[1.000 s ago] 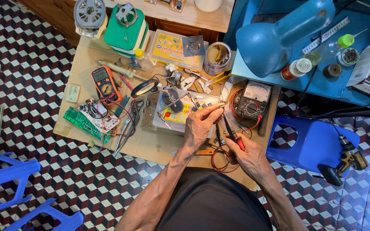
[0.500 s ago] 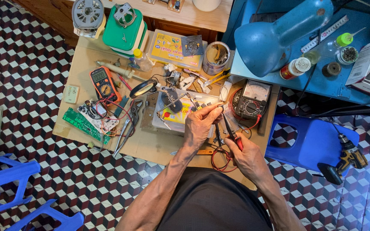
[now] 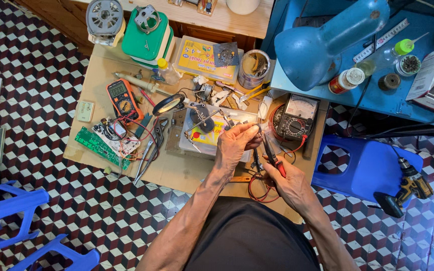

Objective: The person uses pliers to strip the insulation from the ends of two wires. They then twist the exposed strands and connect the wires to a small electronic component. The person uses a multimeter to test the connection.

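Note:
My left hand (image 3: 234, 146) is raised over the low wooden workbench (image 3: 177, 170), its fingertips pinched on a small part too tiny to make out. My right hand (image 3: 288, 184) grips red-handled pliers (image 3: 271, 153) whose dark jaws point up at the left fingertips. Red wire loops (image 3: 259, 190) hang under the right hand. Just beyond the hands stands a helping-hand stand with a magnifier (image 3: 169, 104) over a clear plastic box (image 3: 208, 135). An analog multimeter (image 3: 296, 118) lies to the right of the hands.
An orange digital multimeter (image 3: 121, 97), a green circuit board (image 3: 101, 147) and loose pliers (image 3: 149, 153) lie left. A green tester (image 3: 148, 34), a yellow parts box (image 3: 204, 57) and a tin (image 3: 253, 66) sit at the back. A blue lamp (image 3: 327, 42), blue stool (image 3: 365, 165) and cordless drill (image 3: 409, 188) stand right.
Both hands hold nearly the same place; the pliers shifted slightly at the left fingertips.

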